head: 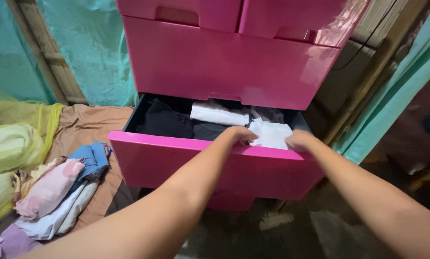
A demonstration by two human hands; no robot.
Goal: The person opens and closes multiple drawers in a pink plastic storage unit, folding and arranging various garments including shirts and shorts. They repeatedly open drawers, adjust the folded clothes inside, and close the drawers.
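Item: open pink drawer (186,160), front rim running just under my wrists, upper drawer front (224,62) overhanging close above. I am pinching a folded white cloth (271,134) with my left hand (241,134) and right hand (299,139) (fingertips hidden), dark clothes (169,122) lying leftward.

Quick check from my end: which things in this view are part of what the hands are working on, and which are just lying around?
In hand:
- left hand and right hand, both on the white folded cloth
- open pink drawer holding it
- dark clothes and rolled white cloth inside that drawer

Lying about:
- pile of clothes on the brown sheet
- yellow-green netting
- shut upper drawers
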